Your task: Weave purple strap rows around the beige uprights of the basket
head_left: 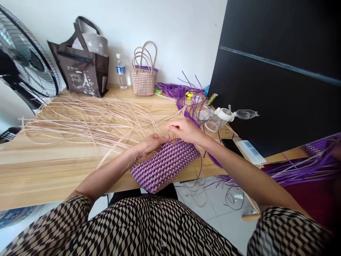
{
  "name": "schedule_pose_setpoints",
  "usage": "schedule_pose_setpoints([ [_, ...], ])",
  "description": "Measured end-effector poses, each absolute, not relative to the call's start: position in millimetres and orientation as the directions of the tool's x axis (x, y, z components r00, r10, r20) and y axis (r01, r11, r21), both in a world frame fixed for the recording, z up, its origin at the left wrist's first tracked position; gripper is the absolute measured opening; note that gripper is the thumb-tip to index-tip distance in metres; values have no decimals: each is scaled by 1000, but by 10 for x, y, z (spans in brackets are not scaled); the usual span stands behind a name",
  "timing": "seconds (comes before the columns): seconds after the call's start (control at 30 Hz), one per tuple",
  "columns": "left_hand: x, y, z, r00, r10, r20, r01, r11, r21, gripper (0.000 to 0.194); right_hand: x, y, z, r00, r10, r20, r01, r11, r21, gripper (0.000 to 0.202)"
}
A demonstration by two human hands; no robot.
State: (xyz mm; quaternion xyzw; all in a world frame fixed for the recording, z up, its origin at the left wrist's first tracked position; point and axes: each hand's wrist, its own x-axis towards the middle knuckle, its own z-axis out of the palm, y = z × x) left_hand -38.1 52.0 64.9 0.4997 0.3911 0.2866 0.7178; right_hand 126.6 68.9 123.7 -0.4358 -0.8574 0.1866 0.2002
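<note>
A woven basket (166, 165) in purple and beige checks lies tilted at the table's front edge, its base toward me. Long beige strips (106, 117) fan out from its far rim across the table to the left. My left hand (152, 145) is closed at that rim, its fingertips pinching the edge among the strips. Just above the rim, to the right, my right hand (183, 129) is curled with thumb and forefinger together. Whatever thin strand it pinches is too small to make out. One purple strand loops down past the basket's right side.
Along the wall stand a fan (29, 57), a brown bag (80, 67), a water bottle (121, 73) and a small woven handbag (144, 81). Purple strips (173, 90), a clear jar (213, 122) with its lid open, and a phone (231, 146) are on the right.
</note>
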Motion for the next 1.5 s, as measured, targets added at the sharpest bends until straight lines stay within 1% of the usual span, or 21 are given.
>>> schedule_pose_setpoints([
  [0.07, -393, 542, 667, 564, 778, -279, -16, 347, 938, 31, 1427, 658, 1230, -589, 802, 105, 705, 573, -418, 25],
  [0.13, -395, 552, 673, 576, 778, -250, -2, 307, 952, 35, 1508, 612, 1179, -622, 777, 96, 691, 603, -398, 20],
  [0.23, -395, 542, 653, 577, 789, -212, 33, 237, 971, 39, 1529, 544, 1065, -624, 757, 191, 670, 645, -367, 18],
  [0.33, -409, 517, 644, 561, 801, -207, 49, 218, 975, 41, 1559, 493, 956, -620, 720, 312, 671, 693, -264, 24],
  [0.4, -425, 507, 664, 560, 806, -192, 55, 195, 979, 40, 1614, 467, 897, -591, 707, 389, 698, 689, -192, 29],
  [0.47, -440, 511, 694, 562, 808, -177, 51, 180, 982, 38, 1677, 447, 853, -543, 714, 442, 735, 659, -161, 33],
  [0.53, -448, 527, 711, 573, 799, -183, 24, 207, 978, 35, 1720, 432, 824, -506, 732, 456, 753, 633, -179, 33],
  [0.63, -453, 578, 687, 617, 751, -236, -17, 312, 950, 34, 1731, 410, 804, -495, 754, 431, 736, 628, -253, 28],
  [0.77, -521, 748, 631, 621, 682, -387, 57, 452, 890, 48, 1696, 363, 788, -471, 779, 415, 722, 610, -327, 24],
  [0.83, -646, 891, 635, 623, 663, -415, 90, 467, 880, 53, 1682, 335, 777, -436, 788, 434, 725, 594, -350, 22],
  [0.9, -867, 1050, 655, 568, 693, -444, 96, 479, 872, 57, 1676, 308, 768, -404, 793, 456, 725, 582, -368, 21],
  [1.07, -1631, 1211, 703, 295, 733, -613, 80, 621, 780, 62, 1676, 273, 748, -362, 791, 492, 717, 574, -395, 19],
  [1.13, -1808, 1095, 738, 259, 723, -641, 46, 654, 755, 64, 1678, 275, 735, -353, 787, 505, 708, 578, -406, 19],
  [1.2, -1808, 902, 803, 275, 705, -653, 103, 654, 750, 62, 1680, 284, 719, -348, 785, 512, 700, 581, -415, 18],
  [1.23, -1741, 796, 846, 300, 708, -640, 158, 624, 765, 59, 1681, 289, 710, -347, 784, 515, 697, 583, -418, 18],
  [1.27, -1637, 694, 894, 316, 758, -571, 183, 542, 820, 53, 1682, 293, 703, -347, 782, 518, 694, 585, -420, 18],
  [1.33, -1358, 533, 984, 302, 910, -284, 230, 219, 948, 38, 1681, 295, 697, -348, 780, 519, 691, 588, -420, 18],
  [1.37, -1204, 481, 1017, 311, 943, -115, 293, 20, 956, 35, 1680, 292, 698, -350, 781, 518, 692, 588, -418, 19],
  [1.4, -1055, 450, 1035, 331, 943, 24, 346, -145, 927, 32, 1679, 286, 702, -351, 781, 516, 695, 587, -415, 19],
  [1.43, -916, 436, 1038, 369, 922, 115, 383, -264, 885, 29, 1677, 278, 708, -352, 783, 513, 699, 584, -412, 19],
  [1.5, -693, 446, 1001, 499, 848, 176, 428, -418, 801, 25, 1673, 261, 720, -352, 785, 510, 705, 581, -407, 20],
])
